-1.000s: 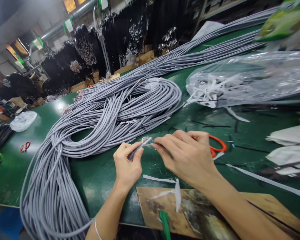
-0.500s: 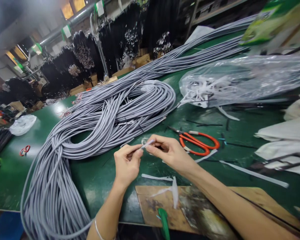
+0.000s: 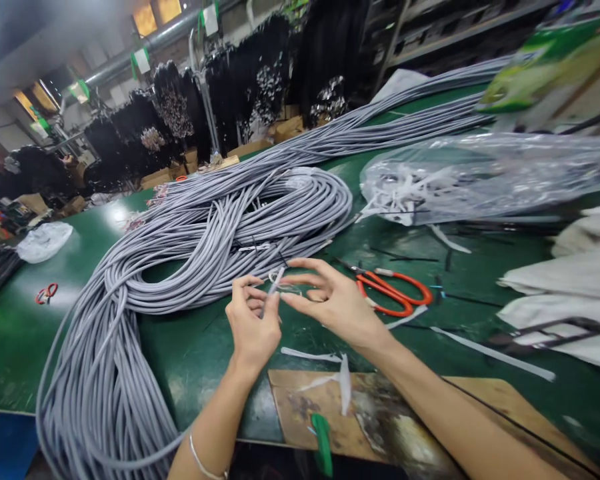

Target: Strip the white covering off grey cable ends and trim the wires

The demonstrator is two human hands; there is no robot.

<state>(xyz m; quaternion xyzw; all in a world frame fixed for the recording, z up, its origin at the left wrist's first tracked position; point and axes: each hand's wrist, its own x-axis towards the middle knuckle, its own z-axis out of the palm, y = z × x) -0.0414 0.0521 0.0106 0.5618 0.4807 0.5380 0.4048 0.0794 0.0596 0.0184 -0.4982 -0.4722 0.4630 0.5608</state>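
Between the thumb and fingers of my left hand (image 3: 253, 323) is a short pale grey strip (image 3: 277, 283), tilted upward. A small whitish loop shows beside the strip, too blurred to make out. Just to the right, my right hand (image 3: 330, 300) has its thumb and fingers apart, fingertips close to the strip. Behind both hands lies a large looped bundle of grey cables (image 3: 190, 267). Orange-handled scissors (image 3: 397, 293) rest on the green table just beyond my right hand.
A clear plastic bag (image 3: 480, 177) of white strips lies at right, near white gloves (image 3: 555, 280) and black-handled pliers (image 3: 565, 331). Loose white strips (image 3: 495, 353) are scattered about. A stained brown board (image 3: 300, 407) sits at the front edge. Small red-handled snips (image 3: 46, 293) lie left.
My right hand's fingers have spread and come off the strip. The strip now stands more upright in my left hand. The view has shifted slightly.
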